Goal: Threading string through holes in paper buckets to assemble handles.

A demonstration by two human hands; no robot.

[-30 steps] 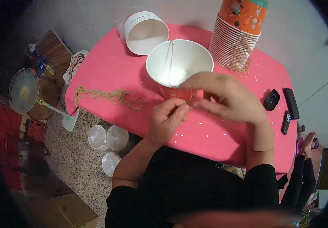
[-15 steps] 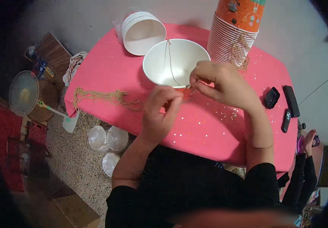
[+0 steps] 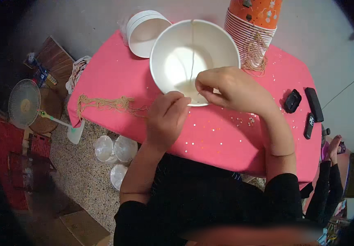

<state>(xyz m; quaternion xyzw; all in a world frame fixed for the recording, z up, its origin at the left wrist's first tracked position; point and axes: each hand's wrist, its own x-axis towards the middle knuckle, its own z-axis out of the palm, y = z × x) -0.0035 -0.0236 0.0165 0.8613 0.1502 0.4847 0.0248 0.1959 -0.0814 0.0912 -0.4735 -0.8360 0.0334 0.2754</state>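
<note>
A white paper bucket point(image 3: 222, 45) is tipped toward me over the table, its open mouth and pale inside showing. My left hand point(image 3: 166, 117) is closed at the near rim, thumb and fingertips pinching it. From the far rim a thin tan string point(image 3: 192, 49) hangs across the inside, down to the fingertips of my right hand point(image 3: 232, 90). That hand is bent in a pinch just inside the near rim and seems to hold the string's lower part; its exact grip is hidden by the fingers.
A pink-covered table point(image 3: 226, 151) carries loose tan string point(image 3: 103, 103), nested white buckets point(image 3: 146, 35), a tall bucket stack point(image 3: 248, 41), scattered small dots and a black case point(image 3: 293, 101). Wrapped white containers point(image 3: 125, 147) and a fan point(image 3: 24, 103) stand left. Another person's legs point(image 3: 328, 184) are at right.
The bucket has come up and tilted toward me, so more of its inside shows. My right hand has shifted left, over the inside of the near rim; my left hand moved slightly left.
</note>
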